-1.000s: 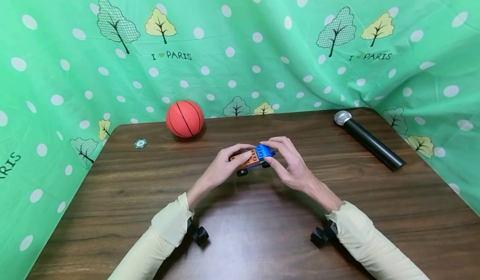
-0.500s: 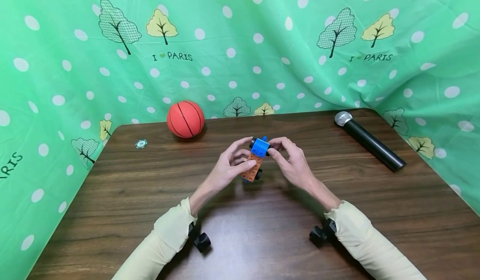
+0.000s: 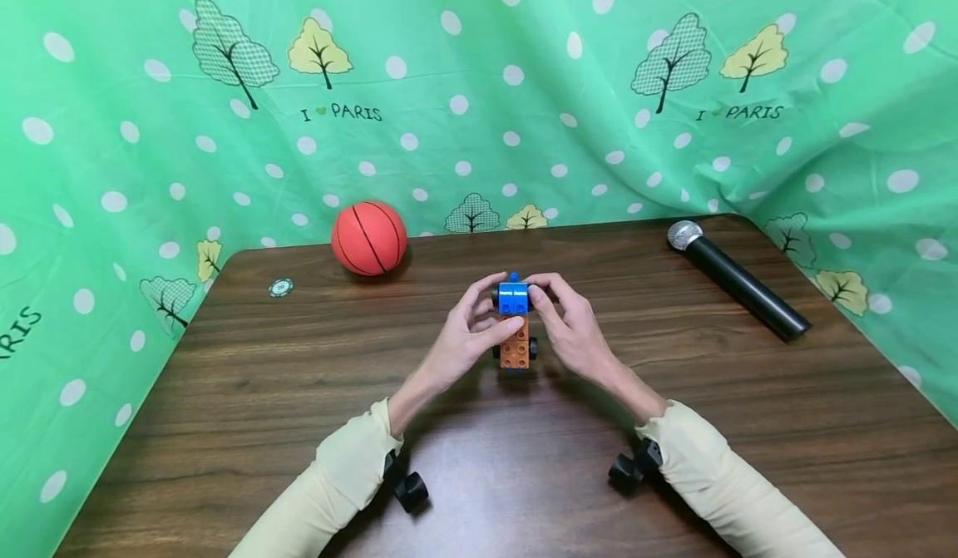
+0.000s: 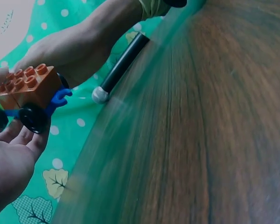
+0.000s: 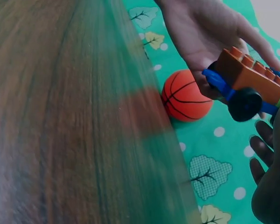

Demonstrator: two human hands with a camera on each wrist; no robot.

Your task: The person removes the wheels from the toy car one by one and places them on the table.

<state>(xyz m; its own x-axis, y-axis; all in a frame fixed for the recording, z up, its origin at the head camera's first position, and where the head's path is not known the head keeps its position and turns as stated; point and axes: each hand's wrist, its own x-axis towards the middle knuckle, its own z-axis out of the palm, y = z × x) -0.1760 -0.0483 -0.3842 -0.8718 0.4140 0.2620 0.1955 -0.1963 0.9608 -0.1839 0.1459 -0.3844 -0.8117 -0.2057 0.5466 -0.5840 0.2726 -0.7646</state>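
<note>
A toy car (image 3: 515, 352) built of bricks, with an orange studded body, a blue cab (image 3: 513, 296) and black wheels, is held above the table between both hands. Its cab points away from me. My left hand (image 3: 458, 348) grips it from the left, thumb lying over the orange studs and fingers along the far left side. From the right, my right hand (image 3: 578, 332) pinches the front end by the cab and front wheel. A blue hook-like piece (image 4: 60, 98) sticks out at the car's rear in the left wrist view, and a rear wheel (image 5: 245, 104) shows in the right wrist view.
On the brown wooden table (image 3: 299, 425), a red basketball (image 3: 369, 239) sits at the back left with a poker chip (image 3: 280, 288) beside it. A black microphone (image 3: 737, 279) lies at the back right. A green polka-dot cloth (image 3: 464, 59) hangs behind the table.
The car has turned from pointing right to pointing straight away from me. Both hands shifted with it; the left thumb stays over the orange body while the right hand keeps to the cab end.
</note>
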